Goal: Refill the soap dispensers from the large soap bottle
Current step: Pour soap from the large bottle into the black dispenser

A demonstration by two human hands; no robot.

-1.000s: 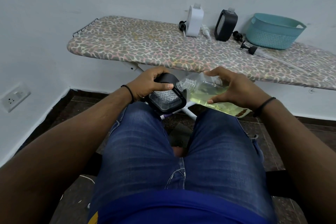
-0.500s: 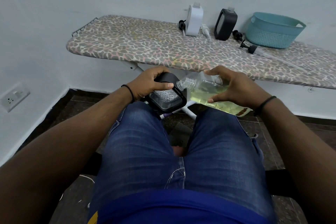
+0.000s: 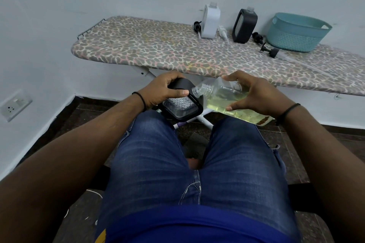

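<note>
1. Two hands work above the knees — the left hand (image 3: 162,92) grips the black dispenser (image 3: 182,104), the right hand (image 3: 254,94) curls round the large soap bottle (image 3: 227,98)
2. The bottle lies nearly level, long axis pointing left, its open neck at the dispenser's top right corner — whether it sits over the filler hole is hidden
3. Two more dispensers (image 3: 212,20) wait on the ironing board (image 3: 158,49), well apart
</note>
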